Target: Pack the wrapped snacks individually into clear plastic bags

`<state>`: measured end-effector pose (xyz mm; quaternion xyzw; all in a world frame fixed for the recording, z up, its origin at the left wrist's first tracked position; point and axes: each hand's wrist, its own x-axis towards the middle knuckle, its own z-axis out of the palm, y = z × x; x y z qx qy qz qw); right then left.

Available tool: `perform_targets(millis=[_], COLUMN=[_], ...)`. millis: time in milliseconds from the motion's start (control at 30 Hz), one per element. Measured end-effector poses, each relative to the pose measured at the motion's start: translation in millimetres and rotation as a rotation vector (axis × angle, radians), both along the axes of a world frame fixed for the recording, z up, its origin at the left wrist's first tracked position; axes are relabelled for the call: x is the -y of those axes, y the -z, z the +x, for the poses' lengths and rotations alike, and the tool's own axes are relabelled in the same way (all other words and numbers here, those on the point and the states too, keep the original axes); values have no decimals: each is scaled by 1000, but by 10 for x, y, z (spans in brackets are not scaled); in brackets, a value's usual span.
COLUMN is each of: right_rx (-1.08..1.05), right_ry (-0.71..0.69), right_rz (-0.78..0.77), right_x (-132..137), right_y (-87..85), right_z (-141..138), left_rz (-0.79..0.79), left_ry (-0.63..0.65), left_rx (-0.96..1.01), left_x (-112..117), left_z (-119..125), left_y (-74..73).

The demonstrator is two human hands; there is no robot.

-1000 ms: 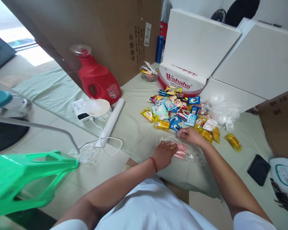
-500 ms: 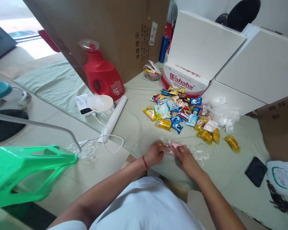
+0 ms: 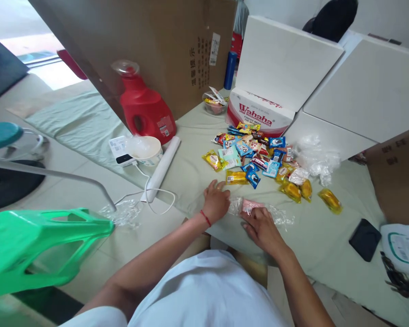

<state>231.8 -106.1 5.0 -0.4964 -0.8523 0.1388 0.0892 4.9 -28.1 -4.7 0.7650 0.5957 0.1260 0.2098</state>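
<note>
A flat pink packet (image 3: 252, 205) in clear plastic wrap (image 3: 278, 215) lies on the pale green cloth before me. My right hand (image 3: 263, 223) is closed on its near edge, fingers bent over the wrap and thumb low on the near side. To the left, my left hand (image 3: 217, 200) has its fingers apart over the left end of the plastic. Those fingertips are close to a yellow wrapped snack (image 3: 236, 177); whether they touch it I cannot tell. Beyond both hands spreads a pile of small wrapped snacks (image 3: 259, 159) in several colours.
Behind the pile stands a Wahaba-printed box (image 3: 255, 116) with raised white flaps. Crumpled clear bags (image 3: 315, 159) lie to its right. Leftward are a white roll (image 3: 163, 168), a cable, a paper bowl (image 3: 150, 150) and a red jug (image 3: 145, 109). A black wallet-like item (image 3: 364, 240) lies at right.
My left hand has left the pink packet, moving left and forward, with its fingers spreading. My right hand stays at the packet. The nearest yellow snack has shifted slightly right.
</note>
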Motion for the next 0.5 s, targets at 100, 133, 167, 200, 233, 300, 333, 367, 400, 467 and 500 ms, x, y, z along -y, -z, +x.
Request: perform_targets(millis=[100, 133, 167, 200, 233, 300, 333, 367, 400, 467, 500], right_rx=[-39, -50, -58, -66, -77, -122, -162, -218, -287, -448, -513], right_ry=[-14, -19, -18, -14, -5, 16, 13, -3, -21, 44, 170], right_rz=[-3, -3, -1, 0, 1, 1, -2, -12, -29, -47, -11], right_x=[2, 2, 3, 7, 16, 49, 74, 103, 132, 171, 173], right_y=[16, 23, 29, 34, 37, 29, 19, 6, -8, -26, -21], right_z=[5, -2, -14, -30, -46, -71, -70, -56, -25, 90, 172], left_rz=[-98, -128, -156, -186, -218, -264, -267, -261, -253, -231, -217], left_ry=[25, 30, 31, 32, 40, 71, 87, 97, 102, 103, 100], left_rx=[41, 88, 153, 227, 296, 367, 363, 345, 326, 267, 225], left_x=[82, 95, 103, 106, 105, 100, 100, 102, 107, 129, 142], left_z=[-40, -8, 49, 127, 218, 399, 473, 528, 565, 594, 596], left_y=[-99, -127, -149, -164, -170, -162, -152, -140, -129, -115, -111])
